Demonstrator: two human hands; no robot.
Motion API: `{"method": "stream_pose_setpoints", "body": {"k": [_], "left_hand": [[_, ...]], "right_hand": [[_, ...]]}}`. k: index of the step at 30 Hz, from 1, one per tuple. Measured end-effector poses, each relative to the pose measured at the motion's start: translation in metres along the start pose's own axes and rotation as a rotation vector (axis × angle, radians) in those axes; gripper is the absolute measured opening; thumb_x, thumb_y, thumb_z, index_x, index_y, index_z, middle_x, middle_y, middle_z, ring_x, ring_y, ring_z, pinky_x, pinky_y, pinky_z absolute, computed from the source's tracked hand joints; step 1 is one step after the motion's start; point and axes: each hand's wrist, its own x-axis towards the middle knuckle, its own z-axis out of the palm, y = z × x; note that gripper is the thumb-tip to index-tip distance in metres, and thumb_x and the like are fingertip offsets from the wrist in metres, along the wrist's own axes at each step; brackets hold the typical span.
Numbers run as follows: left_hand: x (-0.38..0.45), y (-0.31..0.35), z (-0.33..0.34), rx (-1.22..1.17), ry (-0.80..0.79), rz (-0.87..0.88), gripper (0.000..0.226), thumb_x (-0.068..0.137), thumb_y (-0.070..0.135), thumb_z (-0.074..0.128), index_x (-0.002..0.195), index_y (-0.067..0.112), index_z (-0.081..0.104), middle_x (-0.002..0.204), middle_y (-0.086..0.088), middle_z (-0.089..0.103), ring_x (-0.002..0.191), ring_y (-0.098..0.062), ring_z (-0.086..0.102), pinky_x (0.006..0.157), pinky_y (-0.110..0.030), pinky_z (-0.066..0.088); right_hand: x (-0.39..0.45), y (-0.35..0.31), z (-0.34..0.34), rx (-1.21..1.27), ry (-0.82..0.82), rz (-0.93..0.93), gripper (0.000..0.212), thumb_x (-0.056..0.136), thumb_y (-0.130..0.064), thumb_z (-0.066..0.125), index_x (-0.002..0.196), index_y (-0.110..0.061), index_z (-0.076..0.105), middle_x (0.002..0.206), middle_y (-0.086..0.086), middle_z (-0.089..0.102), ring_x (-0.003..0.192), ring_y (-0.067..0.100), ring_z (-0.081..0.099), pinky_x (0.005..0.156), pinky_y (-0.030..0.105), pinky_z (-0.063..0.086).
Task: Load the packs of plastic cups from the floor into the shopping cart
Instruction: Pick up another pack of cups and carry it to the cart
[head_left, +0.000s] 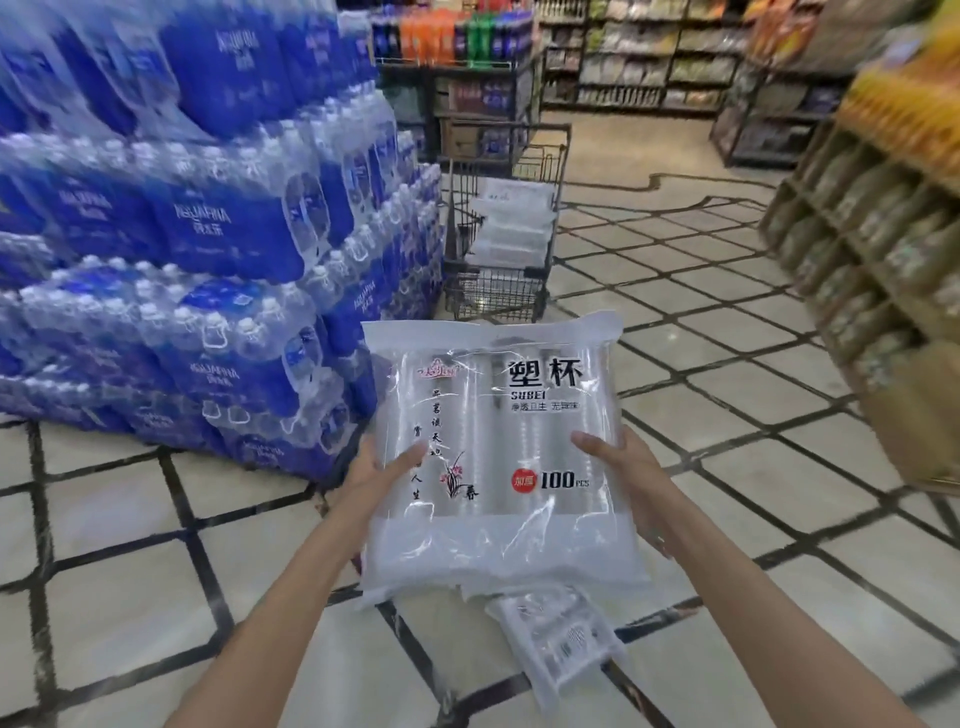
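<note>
Between the two hands, held up above the tiled floor (130, 525): a pack of plastic cups (493, 457), clasped at its side edges and raised in front of the chest. Left hand (382, 462) on the pack's left edge, thumb laid across the printed front, fingers hidden behind. Right hand (621, 467) on the right edge, thumb likewise over the front, fingertips showing past the pack's lower right side. Both grasping the pack, neither released.

Clear plastic wrapping, white sealed bands at top and bottom, rows of stacked transparent cups visible inside. Black Chinese characters, the word SUBEI, a small flower drawing, and a red oval beside "100 PCS" on the front.

Both forearms bare, reaching forward from the bottom corners, angled inward toward the pack.

Lower down, on the floor under the held pack: a second pack (561, 644), lying flat, label side up. Straight ahead, well apart from the hands: the shopping cart (501, 228), with several white packs (511, 221) stacked inside. To the left, shrink-wrapped cases of bottled water (197, 234) piled high; to the right, blurred shelving (872, 218).
</note>
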Motion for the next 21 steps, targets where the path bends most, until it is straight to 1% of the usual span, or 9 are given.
{"method": "stream_pose_setpoints", "body": {"k": [2, 6, 9, 11, 14, 17, 19, 20, 21], "left_hand": [[0.005, 0.001, 0.030, 0.015, -0.036, -0.008, 0.121, 0.041, 0.070, 0.077, 0.144, 0.027, 0.029, 0.142, 0.010, 0.038, 0.129, -0.013, 0.041, 0.108, -0.035, 0.031], [0.027, -0.003, 0.082, 0.060, -0.051, -0.049, 0.111, 0.032, 0.074, 0.078, 0.127, 0.021, 0.052, 0.121, 0.001, 0.063, 0.108, -0.018, 0.060, 0.099, -0.041, 0.045], [0.044, 0.004, 0.145, 0.033, -0.026, -0.059, 0.109, 0.029, 0.073, 0.078, 0.117, 0.013, 0.058, 0.108, 0.002, 0.066, 0.104, -0.020, 0.062, 0.096, -0.038, 0.045], [0.048, 0.017, 0.198, 0.025, 0.001, -0.049, 0.089, 0.036, 0.068, 0.080, 0.103, 0.011, 0.062, 0.083, 0.005, 0.067, 0.085, -0.017, 0.063, 0.076, -0.027, 0.048], [0.057, 0.033, 0.279, 0.017, 0.034, -0.037, 0.052, 0.053, 0.054, 0.080, 0.080, 0.016, 0.060, 0.066, 0.005, 0.061, 0.074, -0.016, 0.057, 0.062, -0.026, 0.041], [0.056, 0.057, 0.354, 0.031, 0.063, -0.003, 0.024, 0.080, 0.029, 0.069, 0.074, 0.018, 0.048, 0.070, 0.005, 0.051, 0.054, -0.002, 0.055, 0.049, -0.018, 0.041], [0.065, 0.067, 0.388, 0.031, 0.064, -0.001, 0.018, 0.085, 0.021, 0.064, 0.076, 0.016, 0.050, 0.059, 0.002, 0.059, 0.042, 0.006, 0.057, 0.040, -0.009, 0.040], [0.078, 0.066, 0.401, 0.029, 0.070, -0.006, 0.021, 0.082, 0.027, 0.068, 0.080, 0.012, 0.053, 0.056, 0.001, 0.065, 0.044, 0.007, 0.058, 0.045, -0.008, 0.044], [0.087, 0.069, 0.412, 0.004, 0.053, 0.000, 0.041, 0.073, 0.040, 0.075, 0.088, 0.007, 0.056, 0.067, -0.002, 0.072, 0.054, 0.003, 0.062, 0.059, -0.012, 0.052]], "right_hand": [[0.000, 0.001, -0.031, 0.003, 0.016, -0.022, 0.068, 0.051, -0.050, 0.085, 0.111, -0.035, 0.056, 0.114, -0.002, 0.068, 0.106, 0.020, 0.064, 0.098, 0.048, 0.047], [0.009, -0.003, -0.089, 0.010, 0.021, -0.049, 0.067, 0.057, -0.049, 0.083, 0.116, -0.034, 0.056, 0.111, -0.005, 0.070, 0.100, 0.017, 0.068, 0.091, 0.044, 0.052], [0.025, -0.012, -0.147, 0.017, 0.025, -0.082, 0.073, 0.052, -0.055, 0.083, 0.116, -0.033, 0.057, 0.107, -0.004, 0.071, 0.097, 0.016, 0.069, 0.084, 0.039, 0.055], [0.037, -0.020, -0.194, -0.004, 0.018, -0.106, 0.080, 0.052, -0.055, 0.083, 0.121, -0.026, 0.055, 0.108, -0.003, 0.071, 0.095, 0.013, 0.069, 0.083, 0.034, 0.055], [0.058, -0.037, -0.270, -0.007, -0.001, -0.101, 0.043, 0.074, -0.034, 0.076, 0.111, -0.023, 0.057, 0.098, -0.006, 0.070, 0.074, -0.003, 0.069, 0.057, 0.010, 0.050], [0.079, -0.056, -0.340, -0.045, -0.009, -0.088, 0.033, 0.077, -0.027, 0.073, 0.107, -0.023, 0.061, 0.092, -0.003, 0.074, 0.079, 0.008, 0.072, 0.064, 0.021, 0.055], [0.094, -0.073, -0.377, -0.053, -0.012, -0.091, 0.029, 0.077, -0.026, 0.072, 0.105, -0.020, 0.063, 0.086, -0.003, 0.075, 0.075, 0.010, 0.072, 0.060, 0.022, 0.055], [0.104, -0.080, -0.394, -0.057, -0.019, -0.095, 0.028, 0.078, -0.025, 0.071, 0.104, -0.018, 0.063, 0.085, -0.003, 0.075, 0.073, 0.009, 0.072, 0.056, 0.019, 0.054], [0.116, -0.085, -0.409, -0.059, -0.033, -0.098, 0.031, 0.078, -0.024, 0.071, 0.107, -0.015, 0.063, 0.087, -0.002, 0.075, 0.072, 0.009, 0.072, 0.054, 0.017, 0.053]]}}
